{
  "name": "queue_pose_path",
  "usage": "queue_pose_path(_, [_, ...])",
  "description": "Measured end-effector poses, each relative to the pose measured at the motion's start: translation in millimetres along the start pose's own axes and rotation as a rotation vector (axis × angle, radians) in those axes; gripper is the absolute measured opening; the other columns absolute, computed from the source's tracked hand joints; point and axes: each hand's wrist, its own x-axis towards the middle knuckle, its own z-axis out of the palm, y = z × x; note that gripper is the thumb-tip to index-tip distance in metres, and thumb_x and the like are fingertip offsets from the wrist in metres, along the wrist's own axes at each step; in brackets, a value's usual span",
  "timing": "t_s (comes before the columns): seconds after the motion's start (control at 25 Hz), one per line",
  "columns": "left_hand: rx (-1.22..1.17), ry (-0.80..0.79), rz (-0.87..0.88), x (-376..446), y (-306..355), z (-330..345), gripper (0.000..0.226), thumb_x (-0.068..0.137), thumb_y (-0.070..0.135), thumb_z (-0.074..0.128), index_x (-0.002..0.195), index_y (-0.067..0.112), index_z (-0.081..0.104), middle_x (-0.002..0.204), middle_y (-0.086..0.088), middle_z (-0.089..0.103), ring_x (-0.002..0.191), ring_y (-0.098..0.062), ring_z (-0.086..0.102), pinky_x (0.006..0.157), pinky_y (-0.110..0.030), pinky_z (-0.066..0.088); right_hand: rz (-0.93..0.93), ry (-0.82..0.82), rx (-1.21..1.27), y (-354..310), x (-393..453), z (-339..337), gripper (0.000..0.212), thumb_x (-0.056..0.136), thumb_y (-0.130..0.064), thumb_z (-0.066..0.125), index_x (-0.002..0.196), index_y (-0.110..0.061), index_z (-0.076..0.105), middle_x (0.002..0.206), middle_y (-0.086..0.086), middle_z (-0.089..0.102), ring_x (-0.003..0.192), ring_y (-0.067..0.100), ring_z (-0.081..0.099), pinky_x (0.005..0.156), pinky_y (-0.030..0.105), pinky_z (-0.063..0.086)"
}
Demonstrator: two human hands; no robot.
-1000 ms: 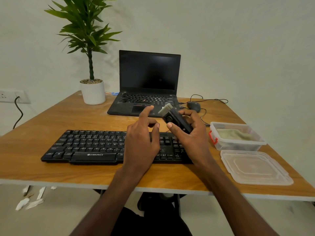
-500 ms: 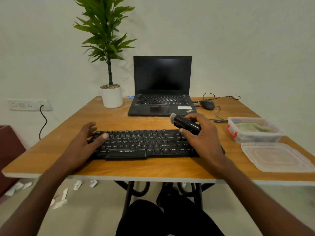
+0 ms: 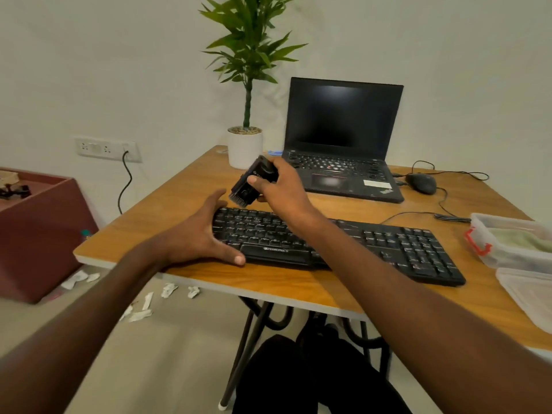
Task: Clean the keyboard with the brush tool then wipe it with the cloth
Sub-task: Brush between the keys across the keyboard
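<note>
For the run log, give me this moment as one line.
step: brushing start | right hand: holds brush tool, bristles down over keyboard left end | left hand: steadies that end | cloth: in container, unused

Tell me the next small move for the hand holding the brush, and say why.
Probably lower the brush tool onto the keyboard at its left end and start sweeping right. The right hand holds it bristles-down just above the far left corner, apparently not touching the keys yet, while the left hand braces that end.
</note>
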Motion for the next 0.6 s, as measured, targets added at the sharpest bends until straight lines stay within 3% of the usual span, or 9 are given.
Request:
queue_pose_path(0.12, [-0.01, 0.063, 0.035, 0, 1, 2, 0.145, 0.047, 0.052, 0.105, 0.157, 0.052, 0.01, 0.144, 0.025, 0.039, 0.136, -0.006, 0.047, 0.11, -0.031, 0.044, -0.079, -0.071, -0.061, 1, 20, 30, 0.042, 0.1, -0.008, 0.063, 0.135, -0.031, 0.057, 0.115, -0.009, 0.057, 0.115, 0.02, 0.061, 0.095, 0.047, 0.06])
queue_pose_path(0.28, [0.06, 0.138, 0.003, 2, -1, 6, 0.159, 0.036, 0.073, 0.099, 0.159, 0.054, -0.001, 0.164, 0.004, 0.031, 0.152, -0.021, 0.031, 0.123, -0.051, 0.034, -0.096, -0.129, -0.097, 12, 34, 31, 0.045, 0.102, -0.008, 0.059, 0.131, -0.042, 0.058, 0.114, -0.009, 0.056, 0.114, 0.024, 0.063, 0.088, 0.046, 0.064])
queue_pose_path(0.36, [0.019, 0.104, 0.018, 3, -3, 3, 0.161, 0.04, 0.066, 0.101, 0.16, 0.052, -0.006, 0.165, 0.008, 0.029, 0.152, -0.016, 0.029, 0.124, -0.044, 0.031, -0.106, -0.164, -0.122, 15, 36, 26, 0.045, 0.1, -0.011, 0.065, 0.132, -0.041, 0.057, 0.113, -0.011, 0.056, 0.112, 0.021, 0.064, 0.088, 0.044, 0.064])
queue_pose_path(0.48, [-0.053, 0.084, 0.024, 4, -3, 2, 0.161, 0.043, 0.053, 0.105, 0.16, 0.052, -0.007, 0.166, 0.007, 0.027, 0.142, -0.007, 0.029, 0.116, -0.032, 0.032, -0.166, -0.239, -0.204, 13, 39, 18, 0.062, 0.085, -0.008, 0.08, 0.133, -0.039, 0.054, 0.117, -0.009, 0.057, 0.109, 0.02, 0.065, 0.085, 0.04, 0.064])
queue_pose_path(0.6, [-0.078, 0.089, 0.019, 3, -3, 1, 0.158, 0.048, 0.042, 0.106, 0.16, 0.051, -0.005, 0.158, 0.01, 0.033, 0.136, -0.004, 0.035, 0.106, -0.019, 0.037, -0.219, -0.191, -0.264, 10, 42, 21, 0.066, 0.081, -0.004, 0.082, 0.13, -0.039, 0.055, 0.117, -0.009, 0.059, 0.108, 0.018, 0.065, 0.087, 0.038, 0.063])
